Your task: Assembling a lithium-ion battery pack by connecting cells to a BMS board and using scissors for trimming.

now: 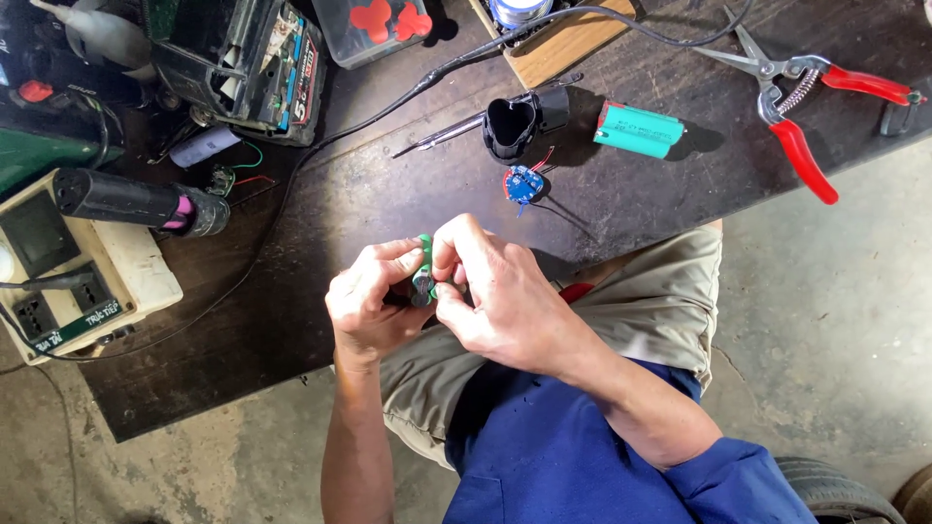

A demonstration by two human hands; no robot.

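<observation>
Left hand and right hand together grip a small green cylindrical battery cell above the dark workbench; a teal wrapped cell pair and red-handled pruning shears lie beyond

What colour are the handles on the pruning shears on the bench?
Red, on the metal pruning shears, clearest in the head view.

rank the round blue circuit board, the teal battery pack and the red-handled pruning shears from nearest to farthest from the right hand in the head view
1. Round blue circuit board, just beyond the right hand.
2. Teal battery pack, farther back and to the right.
3. Red-handled pruning shears, far right of the bench.
</observation>
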